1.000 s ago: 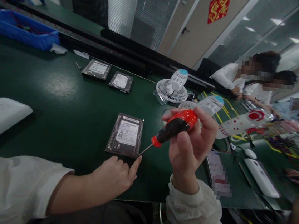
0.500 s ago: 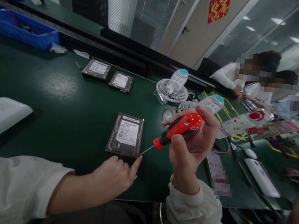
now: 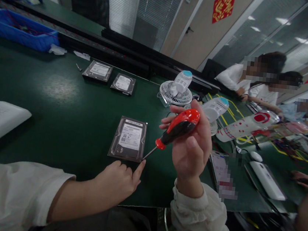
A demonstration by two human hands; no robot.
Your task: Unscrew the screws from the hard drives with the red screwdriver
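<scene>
Seen from the head camera, the right hand (image 3: 191,149) has its fingers wrapped tight around the red-and-black plastic handle of a slim-shafted screwdriver (image 3: 179,127). The screwdriver slants down, its tip at the near right corner of a flat grey metal hard drive with a white label (image 3: 129,138), which lies on the dark green desk (image 3: 59,112). The left hand (image 3: 117,181) rests just before the drive, loosely curled and holding nothing, its forefinger stretched to that same corner.
</scene>
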